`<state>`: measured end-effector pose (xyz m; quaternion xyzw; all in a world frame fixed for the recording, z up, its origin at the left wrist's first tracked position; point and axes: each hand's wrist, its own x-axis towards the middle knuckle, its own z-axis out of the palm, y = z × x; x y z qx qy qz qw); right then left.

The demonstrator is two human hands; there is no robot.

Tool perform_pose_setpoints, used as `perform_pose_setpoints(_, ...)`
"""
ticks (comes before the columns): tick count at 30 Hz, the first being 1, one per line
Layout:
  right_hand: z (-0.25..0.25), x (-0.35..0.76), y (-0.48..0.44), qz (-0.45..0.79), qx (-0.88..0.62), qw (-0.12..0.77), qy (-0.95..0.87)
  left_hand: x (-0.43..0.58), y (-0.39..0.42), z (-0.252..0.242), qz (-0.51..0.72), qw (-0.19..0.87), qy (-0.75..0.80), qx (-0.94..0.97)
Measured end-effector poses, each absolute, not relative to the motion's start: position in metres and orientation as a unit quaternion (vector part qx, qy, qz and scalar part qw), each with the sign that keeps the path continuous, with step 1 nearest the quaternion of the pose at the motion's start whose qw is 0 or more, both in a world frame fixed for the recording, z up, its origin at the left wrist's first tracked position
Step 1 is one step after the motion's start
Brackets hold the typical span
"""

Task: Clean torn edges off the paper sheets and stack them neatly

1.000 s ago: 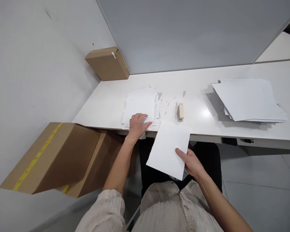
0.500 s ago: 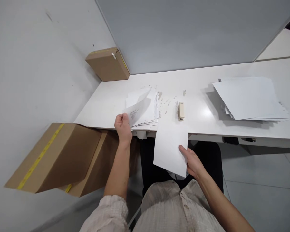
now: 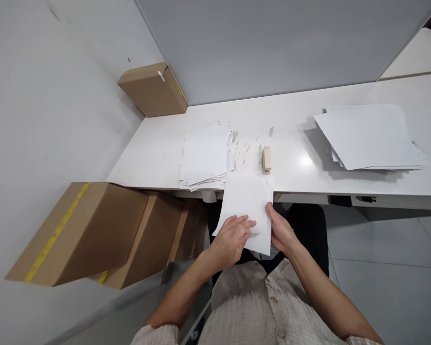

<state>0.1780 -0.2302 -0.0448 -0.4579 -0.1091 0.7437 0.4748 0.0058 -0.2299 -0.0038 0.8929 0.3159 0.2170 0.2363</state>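
White paper (image 3: 247, 199) hangs over the table's front edge, its right side gripped by my right hand (image 3: 282, 231), thumb on top and fingers beneath. My left hand (image 3: 234, 235) rests on the sheet's lower left part with its fingers spread. Beyond the paper a small beige stapler (image 3: 266, 159) lies on the white table (image 3: 294, 112). To the left is an uneven stack of white sheets (image 3: 204, 155). A larger paper stack (image 3: 373, 136) lies at the right.
A cardboard box (image 3: 154, 91) stands at the table's back left corner. Larger cardboard boxes (image 3: 93, 235) are below the table at the left. Small grey scraps or marks dot the tabletop between the left stack and the stapler. A grey panel (image 3: 266, 48) rises behind.
My left hand has let go of the sheet it was lifting on the left stack and moved right and down onto the paper in my right hand. The left stack's top now lies flat.
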Motion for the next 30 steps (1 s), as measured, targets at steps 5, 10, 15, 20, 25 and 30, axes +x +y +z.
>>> perform_pose_setpoints(5,-0.044,0.179,-0.233,0.736,-0.439,0.490,-0.156,0.005,-0.233,-0.006,0.194,0.265,0.305,0.894)
perform_pose_setpoints(10,-0.046,0.182,-0.237,0.733,-0.450,0.486,-0.154,-0.012,-0.203,-0.021,0.336,0.304,0.590,0.668)
perform_pose_setpoints(15,-0.045,0.183,-0.242,0.722,-0.466,0.479,-0.182,-0.005,-0.178,-0.028,0.364,0.558,0.549,0.505)
perform_pose_setpoints(20,-0.038,0.197,-0.237,0.662,-0.498,0.490,-0.272,0.018,-0.175,-0.010,0.454,0.540,0.503,0.500)
perform_pose_setpoints(25,0.001,0.229,-0.207,0.510,-0.555,0.514,-0.410,0.035,-0.156,0.025,0.517,0.405,0.459,0.598)
perform_pose_setpoints(30,0.038,0.249,-0.169,0.397,-0.518,0.578,-0.490,0.054,-0.130,0.050,0.576,0.388,0.403,0.596)
